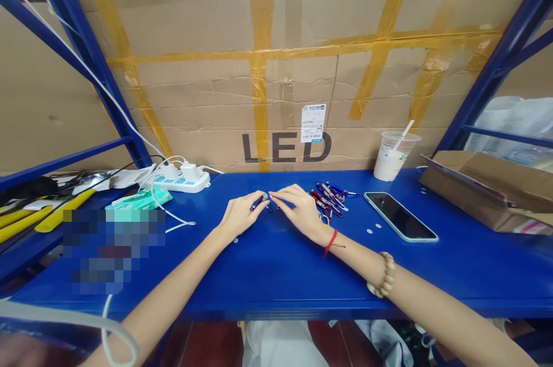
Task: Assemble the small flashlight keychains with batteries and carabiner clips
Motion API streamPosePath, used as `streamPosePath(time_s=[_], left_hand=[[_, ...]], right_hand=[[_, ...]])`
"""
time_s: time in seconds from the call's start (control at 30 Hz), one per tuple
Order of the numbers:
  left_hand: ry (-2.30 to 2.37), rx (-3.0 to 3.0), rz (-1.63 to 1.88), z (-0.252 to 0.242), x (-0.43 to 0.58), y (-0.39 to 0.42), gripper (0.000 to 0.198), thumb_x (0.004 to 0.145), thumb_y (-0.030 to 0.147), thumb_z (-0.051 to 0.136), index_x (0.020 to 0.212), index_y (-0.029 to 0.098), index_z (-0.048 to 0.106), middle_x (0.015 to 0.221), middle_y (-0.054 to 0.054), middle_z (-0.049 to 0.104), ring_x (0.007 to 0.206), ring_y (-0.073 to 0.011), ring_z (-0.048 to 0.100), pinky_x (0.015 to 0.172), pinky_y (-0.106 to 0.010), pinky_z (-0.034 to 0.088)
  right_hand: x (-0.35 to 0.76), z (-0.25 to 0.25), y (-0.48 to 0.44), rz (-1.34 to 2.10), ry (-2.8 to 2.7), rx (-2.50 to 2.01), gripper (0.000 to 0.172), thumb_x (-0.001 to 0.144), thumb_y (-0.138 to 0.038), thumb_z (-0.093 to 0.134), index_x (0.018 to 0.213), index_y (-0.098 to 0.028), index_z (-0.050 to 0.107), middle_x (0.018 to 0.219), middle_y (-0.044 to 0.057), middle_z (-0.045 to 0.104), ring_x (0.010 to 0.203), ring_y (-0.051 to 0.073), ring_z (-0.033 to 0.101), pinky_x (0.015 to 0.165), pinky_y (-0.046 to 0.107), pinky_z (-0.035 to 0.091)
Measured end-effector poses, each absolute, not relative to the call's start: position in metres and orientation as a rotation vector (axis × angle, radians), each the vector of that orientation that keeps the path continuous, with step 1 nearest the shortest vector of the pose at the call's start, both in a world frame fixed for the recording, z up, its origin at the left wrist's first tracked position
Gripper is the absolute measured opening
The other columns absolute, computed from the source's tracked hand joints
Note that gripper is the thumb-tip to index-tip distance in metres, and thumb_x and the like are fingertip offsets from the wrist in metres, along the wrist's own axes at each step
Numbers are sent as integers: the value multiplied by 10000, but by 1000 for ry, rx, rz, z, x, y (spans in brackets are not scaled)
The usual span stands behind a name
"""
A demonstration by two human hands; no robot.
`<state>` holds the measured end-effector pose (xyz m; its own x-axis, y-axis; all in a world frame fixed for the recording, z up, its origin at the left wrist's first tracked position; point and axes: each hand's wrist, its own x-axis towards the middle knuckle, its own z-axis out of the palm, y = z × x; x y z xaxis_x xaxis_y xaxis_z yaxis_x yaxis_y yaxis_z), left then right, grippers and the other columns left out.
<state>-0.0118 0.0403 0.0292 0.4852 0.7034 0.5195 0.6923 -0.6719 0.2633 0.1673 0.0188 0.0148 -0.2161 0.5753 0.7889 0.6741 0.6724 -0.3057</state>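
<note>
My left hand point(241, 214) and my right hand point(299, 209) rest on the blue shelf point(276, 275) with their fingertips meeting at the middle. The left fingers pinch a small dark pen-shaped keychain light point(260, 200). The right thumb and forefinger are pinched together at its tip. A pile of several small red and blue keychain lights point(329, 196) lies just right of my right hand. A red string and a bead bracelet sit on my right wrist.
A phone point(400, 216) lies face up to the right, beside a plastic cup with a straw point(394, 155). A cardboard box point(488, 188) is at far right. A white power strip point(179, 179), a teal packet point(140, 199) and yellow-handled tools point(47, 214) lie at left. Taped cardboard stands behind.
</note>
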Motion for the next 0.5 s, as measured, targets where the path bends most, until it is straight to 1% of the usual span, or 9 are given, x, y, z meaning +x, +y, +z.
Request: streamPosePath(time_s=[0.13,0.3,0.5], left_hand=[[1219,2784,892,25,-11,41,283,893,417,386,892,225,593,752,8,673,633,-130,622,586,-200,405],[1189,2828,841,22,-13,43,259,894,403,395,941,240,592,791,17,690,621,-123,622,586,-200,393],[1218,2811,842,23,-14,43,276,898,408,392,938,235,604,785,13,696,617,-126,624,571,-201,379]], right_hand=[[166,17,14,-143,-1938,-894,224,895,-280,496,950,-223,705,915,41,692,814,156,585,718,284,493],[165,17,14,-132,-1935,-875,177,863,-287,551,864,-218,714,848,30,695,764,147,588,693,272,496],[164,16,15,-87,-1887,-918,147,842,-272,579,858,-211,712,837,30,690,784,143,613,677,246,492]])
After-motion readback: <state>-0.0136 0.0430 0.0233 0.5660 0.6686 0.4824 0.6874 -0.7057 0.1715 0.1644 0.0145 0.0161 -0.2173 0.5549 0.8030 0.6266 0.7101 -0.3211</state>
